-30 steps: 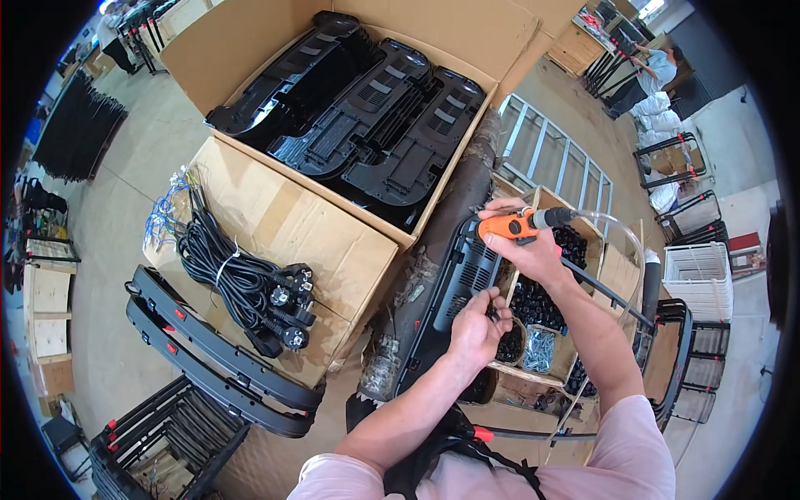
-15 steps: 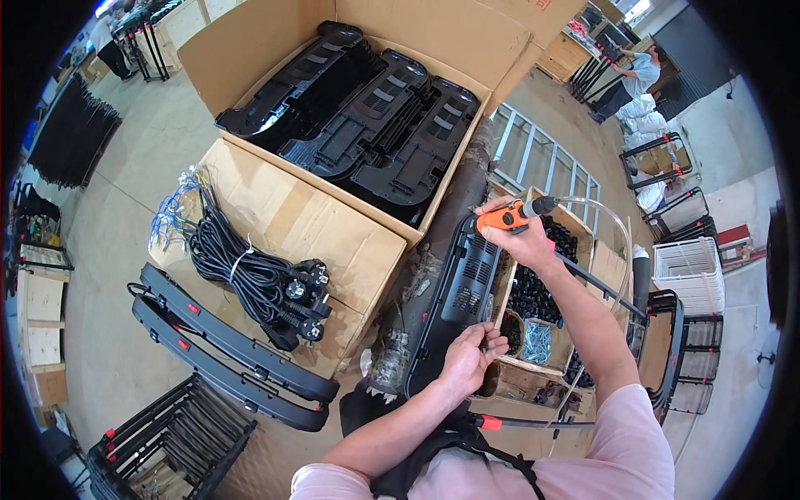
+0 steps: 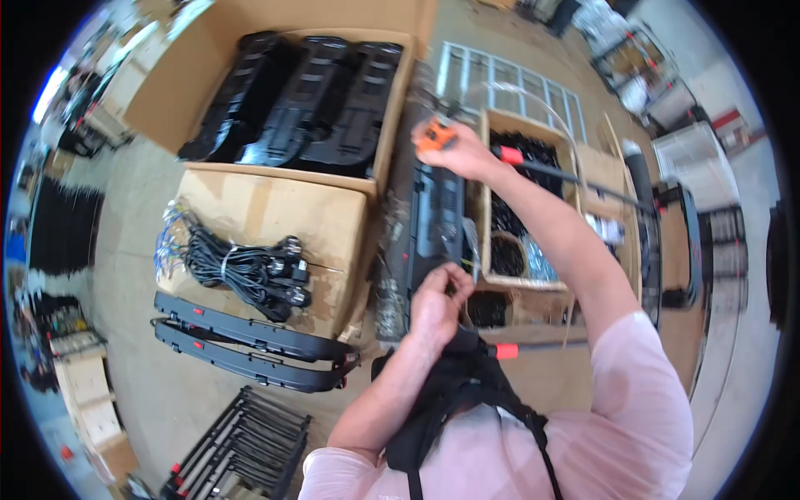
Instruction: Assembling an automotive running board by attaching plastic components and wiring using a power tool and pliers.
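My right hand (image 3: 467, 155) is wrapped round an orange power screwdriver (image 3: 439, 136), which is blurred; its tip cannot be made out. It is at the far end of a long black plastic housing (image 3: 435, 218) that lies lengthwise in front of me on a dark, tape-covered support. By the near end of that housing is my left hand (image 3: 439, 302), its fingers curled together. Whatever they pinch, if anything, is too small to tell. A clear hose (image 3: 533, 93) curves from near the screwdriver toward the right.
Left of the housing, a bundle of black plug cables (image 3: 237, 267) and two curved black strips (image 3: 250, 354) rest on a cardboard box (image 3: 321, 218). Behind stands an open carton (image 3: 390, 125) of black housings. On the right is a wooden parts tray (image 3: 569, 150) with black pieces and screws.
The whole view has shifted and turned. My right hand with the screwdriver appears further up and left, now blurred. My left hand stays near the housing's near end, fingers still curled.
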A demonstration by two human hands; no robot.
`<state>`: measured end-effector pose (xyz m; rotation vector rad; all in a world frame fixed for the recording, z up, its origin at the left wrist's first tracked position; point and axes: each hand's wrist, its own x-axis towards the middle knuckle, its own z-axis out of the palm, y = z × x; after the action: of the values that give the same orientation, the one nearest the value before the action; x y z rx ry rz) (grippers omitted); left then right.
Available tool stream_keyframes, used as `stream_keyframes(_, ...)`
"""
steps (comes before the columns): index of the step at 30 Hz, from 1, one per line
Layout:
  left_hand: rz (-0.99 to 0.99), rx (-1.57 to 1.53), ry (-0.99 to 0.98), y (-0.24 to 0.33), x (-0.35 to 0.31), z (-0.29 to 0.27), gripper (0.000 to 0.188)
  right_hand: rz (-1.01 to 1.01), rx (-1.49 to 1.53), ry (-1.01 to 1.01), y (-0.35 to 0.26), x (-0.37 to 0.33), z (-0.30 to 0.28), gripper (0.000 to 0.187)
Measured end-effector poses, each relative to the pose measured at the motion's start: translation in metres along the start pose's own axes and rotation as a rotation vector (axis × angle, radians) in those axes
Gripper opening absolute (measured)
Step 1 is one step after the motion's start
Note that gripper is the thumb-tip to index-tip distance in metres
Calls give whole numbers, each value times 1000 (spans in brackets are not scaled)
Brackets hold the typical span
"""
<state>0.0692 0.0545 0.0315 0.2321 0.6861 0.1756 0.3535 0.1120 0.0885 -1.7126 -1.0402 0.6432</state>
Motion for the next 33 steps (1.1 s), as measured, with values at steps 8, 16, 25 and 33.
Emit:
stream_keyframes(8,-78,274,17,-35,-10,-4,26,-94,45,243,-43,-57,-36,45)
stream_keyframes(16,-517,832,153,-145,77,-17,20,-111,161,381,-46,-218,-145,47)
stream_keyframes(25,-337,1927,-479,-196,85,46,40,173,224,772,26,-424,-216,55)
stream_keyframes(33,382,2509,93,-145,241,107,45,335,423,855,63,-441,-202,54)
